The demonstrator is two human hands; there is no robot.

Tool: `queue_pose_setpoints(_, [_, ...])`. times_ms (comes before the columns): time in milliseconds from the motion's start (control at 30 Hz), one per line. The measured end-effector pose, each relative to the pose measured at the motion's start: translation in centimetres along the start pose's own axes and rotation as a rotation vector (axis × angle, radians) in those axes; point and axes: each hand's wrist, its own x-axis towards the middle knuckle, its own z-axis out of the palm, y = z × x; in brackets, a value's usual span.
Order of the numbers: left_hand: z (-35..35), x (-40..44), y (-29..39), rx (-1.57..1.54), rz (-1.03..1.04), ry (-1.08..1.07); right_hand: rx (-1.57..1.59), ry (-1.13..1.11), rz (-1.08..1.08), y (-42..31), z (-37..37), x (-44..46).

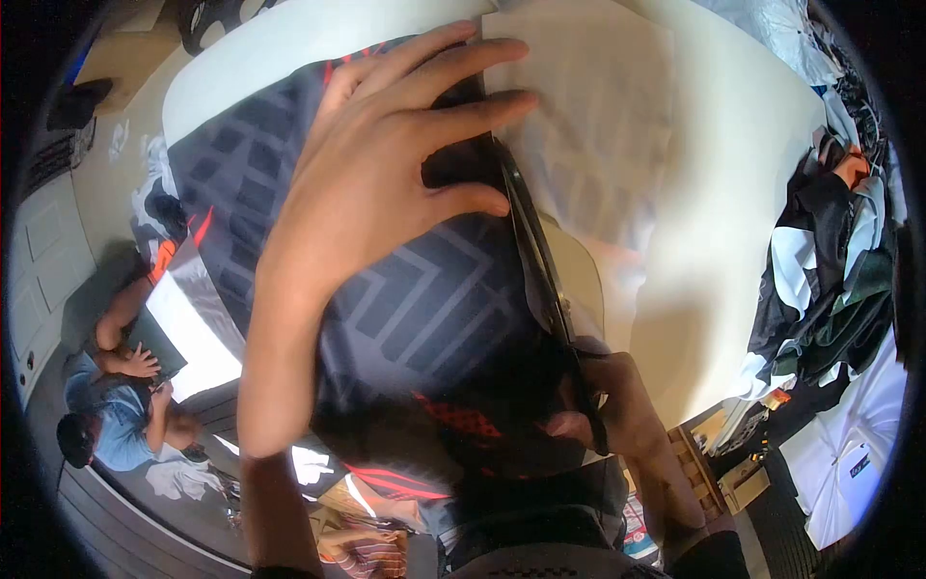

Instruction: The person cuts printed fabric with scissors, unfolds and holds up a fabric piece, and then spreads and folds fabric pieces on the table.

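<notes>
A dark fabric piece point(405, 299) with grey angular bars and red accents lies over the pale table. My left hand point(376, 154) rests on it, fingers spread, with the fingertips reaching over its right edge. At the lower right, my right hand point(622, 391) is wrapped around the handles of black scissors point(542, 256). The long blades run up along the fabric's right edge, and their tip lies just below my left hand's fingers. Right of the blades is a pale sheet point(608, 116) with a faint bar pattern. Shadow partly hides my right fingers.
The pale table point(733, 193) spreads under the work. Heaped dark and white cloth point(820, 241) lies at its right side, with a white bag point(849, 463) below. At lower left sits another person point(125, 415) in a blue shirt, near a white sheet point(198, 328).
</notes>
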Motion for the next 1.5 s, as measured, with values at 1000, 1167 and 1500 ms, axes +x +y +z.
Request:
queue_pose_setpoints(1000, [0.3, 0.6, 0.0, 0.03, 0.035, -0.036, 0.003, 0.088, 0.018, 1.7, -0.9, -1.2])
queue_pose_setpoints(1167, [0.2, 0.8, 0.1, 0.038, 0.048, -0.044, 0.049, 0.09, 0.041, 2.0, -1.1, -1.6])
queue_pose_setpoints(1500, [-1.7, -6.7, 0.8, 0.343, -0.211, -0.081, 0.407, 0.031, 0.138, 3.3, -2.3, -6.7])
